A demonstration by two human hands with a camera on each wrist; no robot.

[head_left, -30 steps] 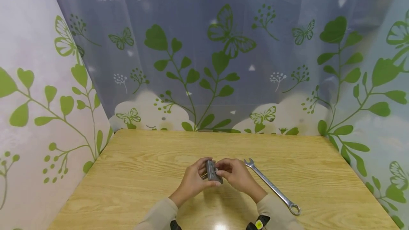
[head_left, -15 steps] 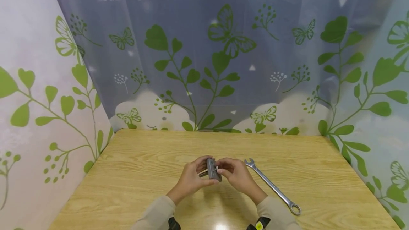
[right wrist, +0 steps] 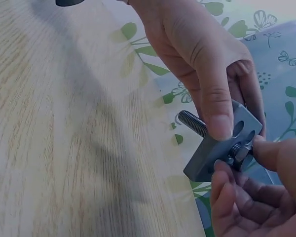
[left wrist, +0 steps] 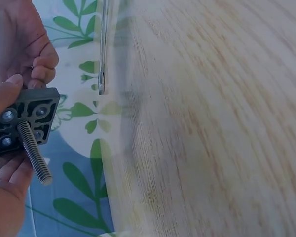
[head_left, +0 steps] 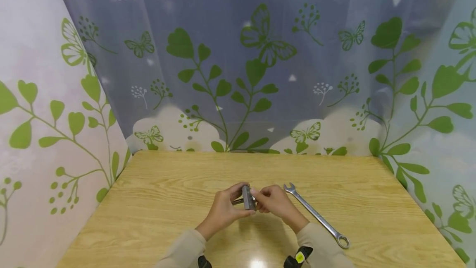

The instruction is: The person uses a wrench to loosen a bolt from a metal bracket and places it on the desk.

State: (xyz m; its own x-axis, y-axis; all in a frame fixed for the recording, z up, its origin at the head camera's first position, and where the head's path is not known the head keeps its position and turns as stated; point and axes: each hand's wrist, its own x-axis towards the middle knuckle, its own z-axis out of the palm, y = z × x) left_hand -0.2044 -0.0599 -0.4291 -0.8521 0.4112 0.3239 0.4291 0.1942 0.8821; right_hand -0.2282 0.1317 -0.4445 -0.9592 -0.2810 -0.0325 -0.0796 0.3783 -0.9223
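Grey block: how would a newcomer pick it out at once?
Over the wooden table, find the left hand. It grips the grey block. Unlike the long silver wrench lying on the table, the block is squarish, with a threaded bolt jutting out.

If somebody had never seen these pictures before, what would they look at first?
Probably the big green leaves and butterflies on the backdrop behind the table. Next, the grey block held in the person's left grip, with a threaded rod sticking out, while the right grip pinches metal on its other face. Then the shiny wrench lying on the table, right of both grips.
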